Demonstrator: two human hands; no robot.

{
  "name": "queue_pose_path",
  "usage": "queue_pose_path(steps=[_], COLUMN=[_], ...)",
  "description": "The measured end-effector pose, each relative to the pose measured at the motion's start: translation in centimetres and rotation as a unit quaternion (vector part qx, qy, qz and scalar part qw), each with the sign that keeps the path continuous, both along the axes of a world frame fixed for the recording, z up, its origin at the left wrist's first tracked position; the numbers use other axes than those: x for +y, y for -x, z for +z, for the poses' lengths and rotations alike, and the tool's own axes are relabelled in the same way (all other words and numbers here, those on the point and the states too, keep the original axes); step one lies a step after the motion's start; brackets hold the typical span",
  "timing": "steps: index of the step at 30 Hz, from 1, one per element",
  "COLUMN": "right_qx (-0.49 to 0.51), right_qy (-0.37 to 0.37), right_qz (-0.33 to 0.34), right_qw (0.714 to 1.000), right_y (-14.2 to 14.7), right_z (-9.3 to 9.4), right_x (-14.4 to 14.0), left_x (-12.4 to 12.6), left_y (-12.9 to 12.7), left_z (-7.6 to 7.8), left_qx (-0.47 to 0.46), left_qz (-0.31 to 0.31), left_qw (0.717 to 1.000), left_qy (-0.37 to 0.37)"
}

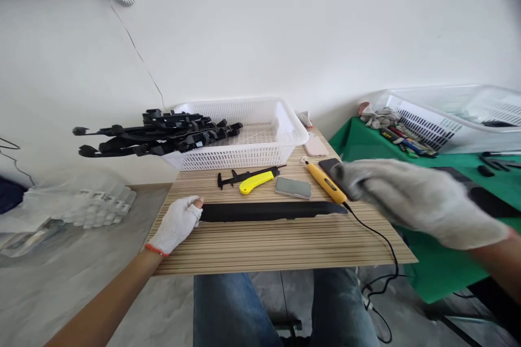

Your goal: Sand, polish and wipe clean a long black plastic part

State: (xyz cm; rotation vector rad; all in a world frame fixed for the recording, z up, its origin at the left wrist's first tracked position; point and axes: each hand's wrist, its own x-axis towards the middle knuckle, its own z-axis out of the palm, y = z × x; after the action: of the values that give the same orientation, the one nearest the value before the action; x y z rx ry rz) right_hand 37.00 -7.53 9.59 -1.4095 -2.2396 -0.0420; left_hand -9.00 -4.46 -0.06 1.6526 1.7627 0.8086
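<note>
A plain white wall (309,27) fills the far side, crossed by a thin dark cable (138,54). A small wood-grain table (280,246) stands near, on a grey floor (73,276). To the right sits a green-covered table (431,265). The light is soft and even.

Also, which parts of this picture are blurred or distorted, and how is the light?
In the head view, the right hand is smeared by motion blur; the left hand and long black strip are sharp; edges bend from wide-angle distortion; light is soft and even, without strong shadows or glare on the table.
</note>
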Motion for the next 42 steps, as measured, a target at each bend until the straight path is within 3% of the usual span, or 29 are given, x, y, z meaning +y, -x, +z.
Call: queue_pose_path(steps=[3, 6, 9, 12, 15, 19, 23, 26, 29, 31, 33, 35, 38, 40, 42], right_qx=[-0.086, -0.145, -0.138, -0.115, -0.095, -0.076, -0.133, -0.148, 0.027, 0.197, 0.301, 0.299, 0.167, 0.082, 0.054], right_qy=[-0.014, 0.004, 0.056, 0.059, 0.038, 0.049, 0.075, 0.101, 0.172, 0.223, 0.238, 0.221, 0.19, 0.158, 0.143], right_qz=[0.115, 0.157, 0.171, 0.193, 0.213, 0.233, 0.257, 0.291, 0.304, 0.3, 0.277, 0.238, 0.173, 0.095, 0.02], right_qw=[0.99, 0.977, 0.974, 0.973, 0.972, 0.968, 0.954, 0.94, 0.937, 0.906, 0.881, 0.897, 0.952, 0.98, 0.988], right_y=[1.3, 2.4, 3.1, 4.2, 6.4, 11.6, 17.4, 20.0, 20.7, 20.3, 19.6, 19.0, 18.2, 17.6, 16.7], right_z=[-4.0, -7.0, -8.6, -9.0, -8.8, -8.0, -7.6, -7.2, -6.0, -4.6, -3.3, -2.4, -2.4, -2.7, -3.0], right_x=[0.2, 0.3, 0.6, 1.2, 1.8, 2.0, 2.3, 3.2, 4.3, 4.9, 5.6, 6.3, 7.1, 7.3, 6.9], left_x=[0.3, 0.4, 0.4, 0.3, 0.3, 0.2, -0.1, -0.6, -1.2, -1.5, -1.6, -1.6, -1.5, -1.5, -1.5], left_y=[0.1, 0.3, 0.3, 0.2, 0.1, -0.3, -0.6, -0.7, -0.7, -0.8, -1.0, -1.1, -1.2, -1.2, -1.2], left_z=[-0.5, -0.7, -0.6, -0.5, -0.3, 0.0, 0.5, 0.9, 1.0, 1.0, 0.9, 0.8, 0.8, 0.8, 0.8], left_qx=[0.008, 0.017, 0.019, 0.025, 0.032, 0.057, 0.126, 0.152, 0.153, 0.167, 0.18, 0.184, 0.184, 0.183, 0.182], left_qz=[-0.007, -0.02, -0.02, -0.017, -0.018, -0.024, -0.027, -0.015, -0.006, -0.001, 0.01, 0.014, 0.013, 0.008, 0.006], left_qw=[1.0, 1.0, 1.0, 1.0, 0.999, 0.998, 0.991, 0.987, 0.987, 0.984, 0.982, 0.981, 0.981, 0.981, 0.981], left_qy=[0.003, 0.002, 0.007, 0.01, 0.004, -0.008, -0.039, -0.057, -0.055, -0.056, -0.057, -0.059, -0.059, -0.064, -0.072])
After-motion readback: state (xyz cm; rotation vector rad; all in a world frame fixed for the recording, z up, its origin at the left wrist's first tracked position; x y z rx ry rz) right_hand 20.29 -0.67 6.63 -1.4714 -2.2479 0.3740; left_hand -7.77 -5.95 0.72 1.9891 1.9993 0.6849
